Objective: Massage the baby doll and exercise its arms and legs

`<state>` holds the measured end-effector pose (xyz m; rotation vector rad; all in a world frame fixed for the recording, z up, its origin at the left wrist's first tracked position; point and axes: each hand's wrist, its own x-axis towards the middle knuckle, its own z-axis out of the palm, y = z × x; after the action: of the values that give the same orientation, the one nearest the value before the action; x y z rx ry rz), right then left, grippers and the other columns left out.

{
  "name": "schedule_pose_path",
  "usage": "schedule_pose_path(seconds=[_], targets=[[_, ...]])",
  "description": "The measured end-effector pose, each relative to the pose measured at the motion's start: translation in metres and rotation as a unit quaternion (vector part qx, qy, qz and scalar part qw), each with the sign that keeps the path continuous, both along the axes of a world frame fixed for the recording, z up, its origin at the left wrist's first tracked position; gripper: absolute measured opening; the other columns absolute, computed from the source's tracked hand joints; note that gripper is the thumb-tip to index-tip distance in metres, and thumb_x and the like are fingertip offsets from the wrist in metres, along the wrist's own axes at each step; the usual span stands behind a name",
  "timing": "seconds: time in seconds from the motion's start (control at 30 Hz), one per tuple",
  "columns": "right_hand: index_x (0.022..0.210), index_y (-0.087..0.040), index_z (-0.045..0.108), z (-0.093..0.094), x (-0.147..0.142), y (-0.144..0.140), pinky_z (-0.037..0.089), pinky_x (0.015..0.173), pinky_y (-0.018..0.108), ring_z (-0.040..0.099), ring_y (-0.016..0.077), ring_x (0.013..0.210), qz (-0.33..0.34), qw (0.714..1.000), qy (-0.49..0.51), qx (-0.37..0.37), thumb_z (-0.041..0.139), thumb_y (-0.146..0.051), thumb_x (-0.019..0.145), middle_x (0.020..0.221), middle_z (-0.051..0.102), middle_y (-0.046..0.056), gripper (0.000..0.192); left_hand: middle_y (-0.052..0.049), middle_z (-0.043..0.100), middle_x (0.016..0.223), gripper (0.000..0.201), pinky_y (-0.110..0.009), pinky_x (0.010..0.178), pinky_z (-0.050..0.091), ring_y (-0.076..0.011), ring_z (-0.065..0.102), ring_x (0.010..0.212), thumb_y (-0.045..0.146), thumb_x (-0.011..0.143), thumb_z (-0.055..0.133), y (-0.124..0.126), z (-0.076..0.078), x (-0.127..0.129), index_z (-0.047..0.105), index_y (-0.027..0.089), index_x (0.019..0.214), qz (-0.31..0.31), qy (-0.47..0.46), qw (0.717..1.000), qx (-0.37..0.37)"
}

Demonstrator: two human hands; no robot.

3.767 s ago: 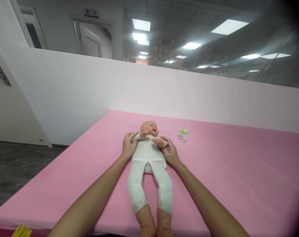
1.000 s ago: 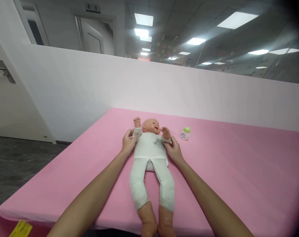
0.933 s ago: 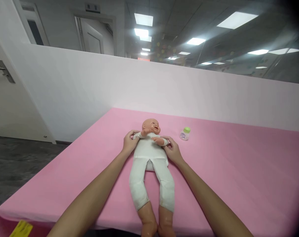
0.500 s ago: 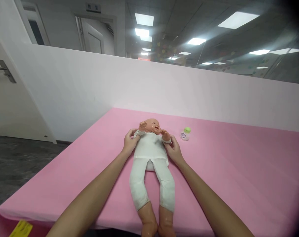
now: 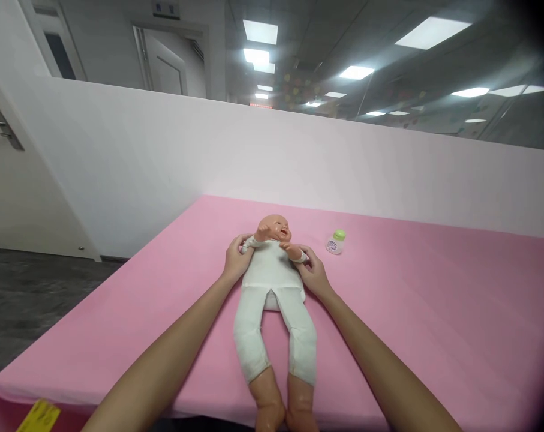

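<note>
- A yellow tag (image 5: 38,415) sits at the near left corner of the pink tabletop (image 5: 433,300), at about 8 o'clock from the doll.
- The left hand (image 5: 237,259) is closed around the doll's upper arm at the shoulder, fingers curled over the white sleeve, at roughly 10 o'clock from the doll's belly.
- The baby doll (image 5: 274,300) lies on its back near the middle of the tabletop, head toward 12 o'clock and feet toward 6 o'clock at the near edge.
- Its head is bald and peach-toned, with an open mouth; it is turned slightly to the right.
- It wears a white one-piece suit covering torso, arms and legs down to the shins; the suit looks a little greyed at the leg cuffs.
- The bare plastic feet lie close together, just beside each other.
- Both forearms are bent in over the chest, with bare fists showing: one raised near the chin, the other lying lower across the chest.
- The right hand (image 5: 313,275) grips the doll's other arm near the shoulder, at about 2 o'clock from the belly.
- A small bottle (image 5: 335,242) with a green cap and a printed label stands upright on the tabletop at 2 o'clock from the doll's head, near it but apart.
</note>
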<state>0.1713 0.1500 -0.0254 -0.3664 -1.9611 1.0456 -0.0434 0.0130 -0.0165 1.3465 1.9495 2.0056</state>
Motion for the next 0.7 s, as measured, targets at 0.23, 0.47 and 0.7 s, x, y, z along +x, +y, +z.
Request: schedule_pose_path(seconds=[0.23, 0.47, 0.7], targets=[[0.125, -0.026, 0.066, 0.001, 0.000, 0.001, 0.054, 0.092, 0.041, 0.063, 0.0274, 0.111, 0.006, 1.000, 0.008, 0.018, 0.063, -0.034, 0.090, 0.122, 0.070, 0.007, 0.035, -0.006, 0.071, 0.121, 0.033, -0.036, 0.095, 0.050, -0.0247, 0.064, 0.113, 0.026, 0.086, 0.062, 0.000, -0.001, -0.004, 0.070, 0.023, 0.118, -0.010, 0.004, 1.000, 0.002], [0.126, -0.027, 0.065, 0.004, 0.001, -0.004, 0.053, 0.095, 0.043, 0.061, 0.0287, 0.118, -0.005, 1.000, 0.004, 0.011, 0.065, -0.034, 0.090, 0.128, 0.068, 0.008, 0.037, -0.007, 0.072, 0.119, 0.031, -0.037, 0.097, 0.050, -0.0248, 0.065, 0.112, 0.024, 0.087, 0.062, -0.001, -0.001, -0.004, 0.073, 0.023, 0.115, -0.028, 0.005, 1.000, -0.004], [0.122, -0.024, 0.063, -0.002, 0.000, 0.001, 0.055, 0.088, 0.042, 0.065, 0.0267, 0.100, -0.016, 1.000, 0.012, -0.018, 0.062, -0.045, 0.093, 0.110, 0.071, 0.007, 0.036, -0.005, 0.073, 0.116, 0.031, -0.037, 0.098, 0.049, -0.0243, 0.065, 0.112, 0.018, 0.083, 0.062, -0.001, 0.000, -0.004, 0.076, 0.024, 0.110, -0.013, 0.019, 1.000, -0.015]])
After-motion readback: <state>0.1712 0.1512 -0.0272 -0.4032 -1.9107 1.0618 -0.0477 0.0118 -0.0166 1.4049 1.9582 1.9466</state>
